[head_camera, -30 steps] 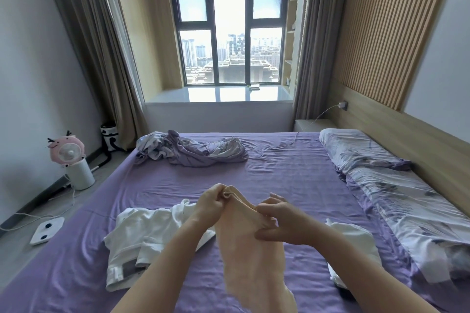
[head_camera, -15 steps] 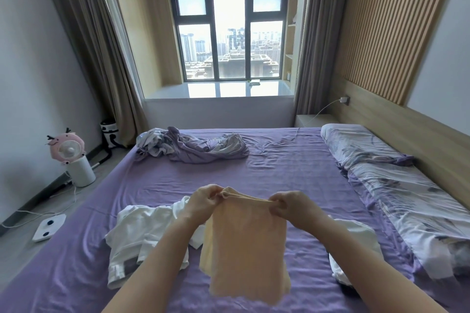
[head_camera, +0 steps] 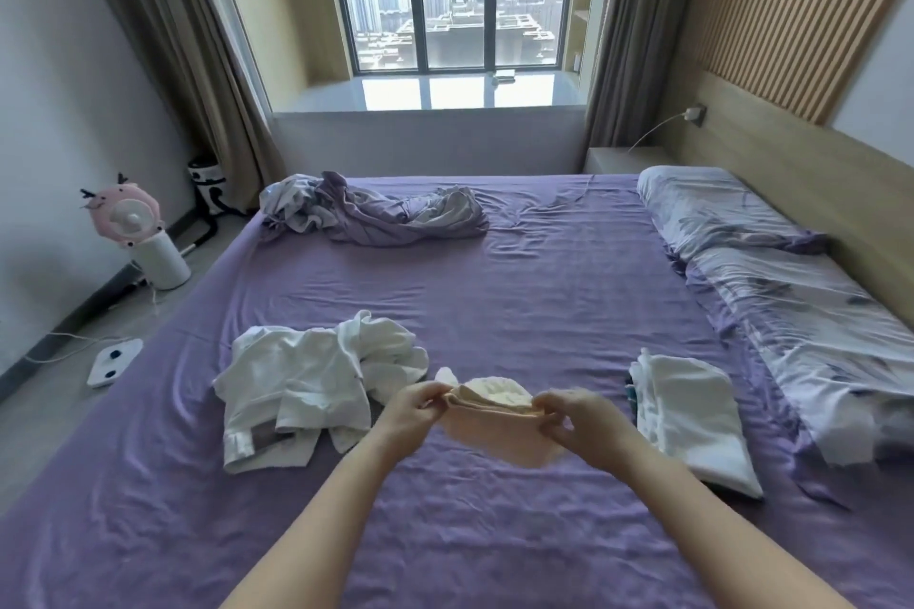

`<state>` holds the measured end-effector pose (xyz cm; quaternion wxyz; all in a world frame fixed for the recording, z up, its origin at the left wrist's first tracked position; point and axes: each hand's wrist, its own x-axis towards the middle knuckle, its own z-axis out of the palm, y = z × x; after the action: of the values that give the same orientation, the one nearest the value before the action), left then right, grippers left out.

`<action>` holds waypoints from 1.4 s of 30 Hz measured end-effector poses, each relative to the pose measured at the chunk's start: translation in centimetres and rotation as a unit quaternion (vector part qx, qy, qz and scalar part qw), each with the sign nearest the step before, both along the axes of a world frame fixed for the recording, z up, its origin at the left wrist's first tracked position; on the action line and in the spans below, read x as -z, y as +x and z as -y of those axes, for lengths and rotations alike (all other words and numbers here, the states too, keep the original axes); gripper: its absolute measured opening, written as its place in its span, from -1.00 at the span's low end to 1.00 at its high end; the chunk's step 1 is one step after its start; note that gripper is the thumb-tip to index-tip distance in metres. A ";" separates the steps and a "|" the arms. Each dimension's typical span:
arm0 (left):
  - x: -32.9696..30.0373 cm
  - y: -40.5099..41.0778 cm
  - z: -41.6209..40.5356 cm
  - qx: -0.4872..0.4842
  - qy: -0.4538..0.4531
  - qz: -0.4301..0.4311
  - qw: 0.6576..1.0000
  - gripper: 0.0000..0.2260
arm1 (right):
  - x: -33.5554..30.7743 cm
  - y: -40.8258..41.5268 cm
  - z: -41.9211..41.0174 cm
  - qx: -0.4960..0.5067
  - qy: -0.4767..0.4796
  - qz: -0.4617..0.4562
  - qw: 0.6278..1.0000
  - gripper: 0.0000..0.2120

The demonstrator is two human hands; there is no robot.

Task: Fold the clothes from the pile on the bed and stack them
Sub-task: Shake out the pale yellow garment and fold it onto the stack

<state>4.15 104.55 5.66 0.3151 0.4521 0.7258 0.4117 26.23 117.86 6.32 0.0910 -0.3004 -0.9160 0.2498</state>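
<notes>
Purple sheets covered the bed (head_camera: 544, 302); above its near middle, the left hand (head_camera: 413, 415) and right hand (head_camera: 576, 420) each pinched the peach garment (head_camera: 487, 430), between white clothes (head_camera: 306, 381) and a folded stack (head_camera: 687, 410).

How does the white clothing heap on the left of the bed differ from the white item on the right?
The crumpled white clothes heap lies spread and rumpled; the folded white garment is a neat, narrow rectangle. The heap shows a grey patch; the folded garment has something dark tucked under it. Both rest on the purple bedsheet, untouched.

On the bed (head_camera: 494, 292), an unfolded pile (head_camera: 306, 386) lies lower left, a folded stack (head_camera: 687, 415) lower right, a held garment (head_camera: 494, 425) between, bedding (head_camera: 376, 218) upper centre.
</notes>
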 end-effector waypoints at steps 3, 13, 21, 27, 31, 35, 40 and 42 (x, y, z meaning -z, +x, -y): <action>3.7 1.3 1.8 0.029 -0.075 0.008 0.997 -0.80 | 4.2 1.6 1.6 -0.009 -0.083 0.067 0.994 -0.72; 11.0 4.1 5.5 -0.024 -0.196 0.086 0.976 -0.84 | 12.3 3.3 5.6 0.021 -0.218 0.057 0.974 -0.42; 14.7 6.2 7.9 0.042 -0.256 0.186 0.948 -0.79 | 16.1 4.6 7.6 -0.097 -0.189 0.203 0.956 -0.72; 19.3 7.3 9.4 0.194 -0.367 0.102 0.904 -0.84 | 19.6 5.3 9.5 -0.120 -0.208 0.282 0.929 -0.75; 22.1 8.8 10.0 0.230 -0.420 0.104 0.872 -0.71 | 22.3 5.8 10.6 -0.119 -0.259 0.303 0.909 -0.69; 24.8 9.9 10.3 0.233 -0.443 0.052 0.864 -0.68 | 24.2 5.7 11.3 -0.084 -0.298 0.291 0.905 -0.66; 27.2 9.0 7.0 0.088 -0.344 -0.048 0.934 -0.74 | 26.3 3.3 9.4 -0.021 -0.281 0.213 0.935 -0.70; 27.9 7.7 5.0 0.037 -0.303 -0.064 0.950 -0.72 | 27.1 1.7 7.9 -0.009 -0.262 0.189 0.946 -0.72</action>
<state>11.86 99.54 -22.21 0.4049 0.3870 0.8180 0.1308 27.89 109.96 -20.80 -0.1676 -0.3474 -0.8213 0.4203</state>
